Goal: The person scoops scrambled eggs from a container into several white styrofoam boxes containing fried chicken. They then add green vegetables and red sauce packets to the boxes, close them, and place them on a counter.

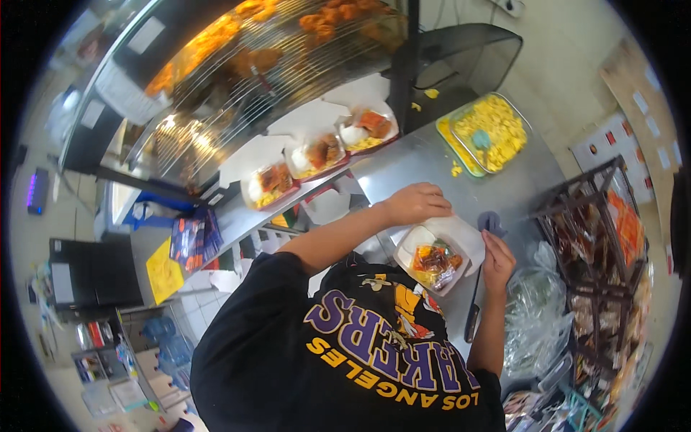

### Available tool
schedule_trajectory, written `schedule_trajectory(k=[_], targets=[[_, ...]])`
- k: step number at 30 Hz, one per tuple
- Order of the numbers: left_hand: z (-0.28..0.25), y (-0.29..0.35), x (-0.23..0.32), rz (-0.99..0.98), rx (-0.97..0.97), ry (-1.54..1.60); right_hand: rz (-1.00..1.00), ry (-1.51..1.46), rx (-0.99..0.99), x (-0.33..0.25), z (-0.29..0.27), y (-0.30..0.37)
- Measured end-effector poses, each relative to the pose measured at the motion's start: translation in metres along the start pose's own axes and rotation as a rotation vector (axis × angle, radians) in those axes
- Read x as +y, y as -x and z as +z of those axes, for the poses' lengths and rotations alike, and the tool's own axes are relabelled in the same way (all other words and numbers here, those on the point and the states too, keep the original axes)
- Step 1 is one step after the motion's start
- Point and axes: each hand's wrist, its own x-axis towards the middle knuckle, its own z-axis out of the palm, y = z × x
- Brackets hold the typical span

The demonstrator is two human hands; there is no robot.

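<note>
The white foam meal box [434, 258] sits on the steel counter [403, 162] right before the person, holding rice and reddish saucy food under small sauce packets. It looks like the packing-up step: the left hand [416, 203] presses curled fingers on the raised lid, the right hand [498, 259] steadies the near edge, its fingers bent. Closing needs the lid folded flat. Three filled boxes [320, 155] wait beyond, by a tray of yellow food [489, 133].

- Left hand [416, 203] is curled, palm down, forearm bare and stretched forward.
- Right hand [497, 259] is near it, fingers bent, wrist raised.
</note>
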Motion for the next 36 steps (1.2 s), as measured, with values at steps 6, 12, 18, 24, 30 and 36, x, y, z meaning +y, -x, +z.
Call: schedule_trajectory(k=[6, 12, 18, 24, 30, 36], targets=[[0.01, 0.005, 0.01, -0.046, 0.071, 0.19, 0.035, -0.145, -0.028, 0.008, 0.001, 0.005], [0.014, -0.007, 0.003, -0.481, -0.156, 0.732, 0.395, -0.078, -0.269, -0.002, -0.012, -0.009], [0.023, -0.005, -0.006, -0.325, -0.22, 0.537, 0.218, 0.097, -0.078, -0.021, -0.003, -0.006], [-0.009, 0.092, 0.045, -0.566, -0.121, 0.346, 0.15, 0.041, -0.139, -0.006, -0.013, 0.081], [0.013, 0.12, 0.087, -0.812, -0.026, 0.473, 0.427, -0.163, -0.028, -0.011, 0.036, 0.136], [0.049, 0.106, 0.063, -1.203, -0.103, 0.665, 0.819, -0.408, 0.238, 0.01, 0.08, 0.134]])
